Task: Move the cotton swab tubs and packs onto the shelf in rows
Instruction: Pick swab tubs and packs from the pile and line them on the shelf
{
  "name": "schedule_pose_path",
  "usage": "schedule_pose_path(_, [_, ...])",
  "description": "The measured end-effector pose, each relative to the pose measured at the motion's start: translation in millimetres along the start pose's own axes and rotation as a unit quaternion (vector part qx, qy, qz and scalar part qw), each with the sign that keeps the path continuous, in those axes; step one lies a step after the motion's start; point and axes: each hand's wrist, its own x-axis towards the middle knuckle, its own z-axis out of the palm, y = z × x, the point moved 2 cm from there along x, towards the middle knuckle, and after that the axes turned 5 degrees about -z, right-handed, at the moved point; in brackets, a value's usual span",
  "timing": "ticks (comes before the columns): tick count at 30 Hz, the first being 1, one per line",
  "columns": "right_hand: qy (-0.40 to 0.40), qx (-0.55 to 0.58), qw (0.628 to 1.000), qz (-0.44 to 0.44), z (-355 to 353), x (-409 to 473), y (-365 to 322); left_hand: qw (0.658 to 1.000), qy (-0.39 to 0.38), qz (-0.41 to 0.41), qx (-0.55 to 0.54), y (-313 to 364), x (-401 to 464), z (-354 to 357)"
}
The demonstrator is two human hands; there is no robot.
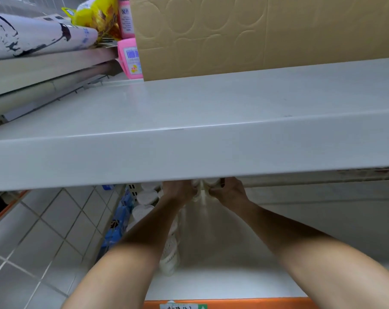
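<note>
Both my arms reach into a lower white shelf [222, 279] under a wide grey upper shelf [189, 152]. My left hand [179, 190] and my right hand [229, 189] meet at the back, fingers curled round pale cotton swab tubs [203, 186] that the upper shelf's front edge partly hides. A row of white swab tubs [170, 255] runs along the shelf beside my left forearm. More round white tubs [145, 197] stand to the left of my left hand.
A cardboard box [256, 34] sits on the upper shelf, with pink packs [131, 56] beside it. Yellow bags [97, 16] and a grey roll [32, 34] lie at top left. Blue packs [119, 219] border the tiled floor [32, 241]. An orange price strip [233, 303] edges the lower shelf.
</note>
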Motion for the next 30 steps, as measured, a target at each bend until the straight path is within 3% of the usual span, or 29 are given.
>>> schedule_pose_path(5, [-0.009, 0.002, 1.000, 0.023, 6.2, 5.8, 2.0, 1.000, 0.017, 0.024, -0.011, -1.6, 1.5, 1.7])
schedule_pose_path(10, [-0.026, 0.010, 0.999, 0.042, 5.6, 6.2, 1.9, 0.999, -0.023, 0.015, -0.019, -5.8, 1.6, 1.6])
schedule_pose_path(13, [-0.035, 0.072, 0.996, 0.037, 5.4, 2.8, 3.2, 0.999, -0.030, 0.008, -0.042, -3.7, -1.3, -2.8])
schedule_pose_path(18, [-0.053, -0.024, 0.997, 0.059, -13.1, -6.0, 4.0, 0.994, -0.001, 0.025, -0.107, 9.6, -14.0, -19.6])
schedule_pose_path(25, [-0.060, -0.116, 0.989, 0.063, -62.1, -20.3, 17.2, 0.994, 0.003, 0.102, -0.042, 67.0, -34.7, -20.6])
schedule_pose_path(30, [-0.112, -0.154, 0.980, 0.061, -106.5, -44.8, 33.6, 0.985, -0.085, 0.146, -0.022, 101.1, -53.7, -6.0])
